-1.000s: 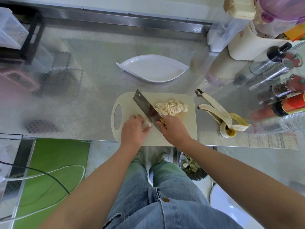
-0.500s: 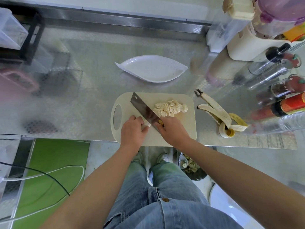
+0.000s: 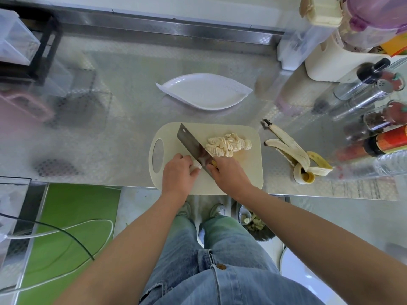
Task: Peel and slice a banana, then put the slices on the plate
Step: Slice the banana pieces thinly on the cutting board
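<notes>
On the cream cutting board (image 3: 246,172) at the counter's front edge lies a heap of banana slices (image 3: 226,145). My left hand (image 3: 178,175) holds the short remaining banana stub (image 3: 196,166) down on the board. My right hand (image 3: 229,172) grips the handle of a cleaver (image 3: 191,145), whose blade stands on the board between the stub and the slices. A white leaf-shaped plate (image 3: 204,93) sits bare behind the board. The banana peel (image 3: 297,153) lies to the right of the board.
Spice bottles and shakers (image 3: 370,106) crowd the right side of the steel counter (image 3: 105,133). White containers (image 3: 308,38) stand at the back right, a black rack (image 3: 41,45) at the back left. A bin with scraps (image 3: 255,223) sits on the floor below.
The cleaver has shifted slightly left along the stub and come down again beside my left fingers. The pile of slices has stayed where it was.
</notes>
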Demonstrator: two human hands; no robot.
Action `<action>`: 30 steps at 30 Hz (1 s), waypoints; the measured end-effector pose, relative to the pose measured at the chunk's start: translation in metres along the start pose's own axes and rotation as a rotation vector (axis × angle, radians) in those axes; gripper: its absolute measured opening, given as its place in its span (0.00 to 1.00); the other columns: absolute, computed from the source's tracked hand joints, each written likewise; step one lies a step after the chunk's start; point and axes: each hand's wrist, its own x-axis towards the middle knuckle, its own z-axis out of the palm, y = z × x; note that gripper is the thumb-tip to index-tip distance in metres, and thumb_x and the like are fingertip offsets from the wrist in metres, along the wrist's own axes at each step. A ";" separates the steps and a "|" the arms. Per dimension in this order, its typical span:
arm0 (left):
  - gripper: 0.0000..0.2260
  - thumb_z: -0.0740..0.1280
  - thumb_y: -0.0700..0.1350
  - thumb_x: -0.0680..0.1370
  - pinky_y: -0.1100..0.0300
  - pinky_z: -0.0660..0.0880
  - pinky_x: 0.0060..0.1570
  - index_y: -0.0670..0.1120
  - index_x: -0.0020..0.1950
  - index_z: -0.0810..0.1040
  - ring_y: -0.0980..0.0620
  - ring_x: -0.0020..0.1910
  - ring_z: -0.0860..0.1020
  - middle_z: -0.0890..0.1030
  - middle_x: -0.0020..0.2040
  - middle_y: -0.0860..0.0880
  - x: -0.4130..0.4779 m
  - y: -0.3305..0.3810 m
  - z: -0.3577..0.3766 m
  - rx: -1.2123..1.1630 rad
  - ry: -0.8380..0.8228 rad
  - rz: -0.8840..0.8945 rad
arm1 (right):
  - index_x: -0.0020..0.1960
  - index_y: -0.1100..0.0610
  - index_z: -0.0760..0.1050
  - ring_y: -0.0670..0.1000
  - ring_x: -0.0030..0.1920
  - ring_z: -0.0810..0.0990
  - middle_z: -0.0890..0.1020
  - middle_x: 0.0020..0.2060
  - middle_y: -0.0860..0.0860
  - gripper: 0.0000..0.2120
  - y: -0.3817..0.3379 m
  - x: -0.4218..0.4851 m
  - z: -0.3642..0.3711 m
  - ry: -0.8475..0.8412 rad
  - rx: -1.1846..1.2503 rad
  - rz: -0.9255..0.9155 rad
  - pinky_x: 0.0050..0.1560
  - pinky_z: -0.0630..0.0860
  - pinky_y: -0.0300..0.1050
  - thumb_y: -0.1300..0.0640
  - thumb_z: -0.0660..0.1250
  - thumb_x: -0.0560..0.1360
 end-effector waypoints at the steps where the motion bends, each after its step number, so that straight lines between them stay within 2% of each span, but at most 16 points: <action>1: 0.10 0.70 0.48 0.75 0.51 0.75 0.44 0.42 0.48 0.79 0.44 0.41 0.76 0.77 0.46 0.45 0.000 0.000 0.000 0.000 -0.002 -0.001 | 0.39 0.57 0.65 0.56 0.36 0.70 0.71 0.34 0.53 0.13 0.000 -0.001 0.000 0.013 0.012 -0.001 0.37 0.63 0.46 0.54 0.58 0.80; 8: 0.10 0.70 0.49 0.75 0.49 0.77 0.45 0.43 0.48 0.79 0.44 0.40 0.77 0.77 0.45 0.45 0.001 0.000 0.001 0.023 0.006 0.008 | 0.38 0.58 0.67 0.55 0.35 0.70 0.72 0.34 0.52 0.13 0.000 -0.004 -0.005 0.039 0.017 -0.056 0.36 0.63 0.46 0.53 0.59 0.80; 25: 0.09 0.71 0.47 0.74 0.50 0.76 0.44 0.42 0.48 0.80 0.45 0.40 0.76 0.77 0.46 0.45 0.001 0.000 0.002 -0.003 0.004 -0.003 | 0.39 0.56 0.64 0.56 0.36 0.69 0.71 0.35 0.53 0.13 0.000 -0.001 0.003 -0.025 -0.029 -0.026 0.36 0.64 0.47 0.53 0.58 0.80; 30: 0.10 0.71 0.49 0.75 0.51 0.76 0.44 0.42 0.48 0.80 0.44 0.40 0.77 0.77 0.46 0.45 0.001 -0.001 0.002 0.001 0.003 0.003 | 0.39 0.57 0.65 0.55 0.36 0.70 0.72 0.35 0.52 0.13 0.001 -0.003 0.002 0.030 0.019 -0.016 0.36 0.63 0.46 0.53 0.58 0.80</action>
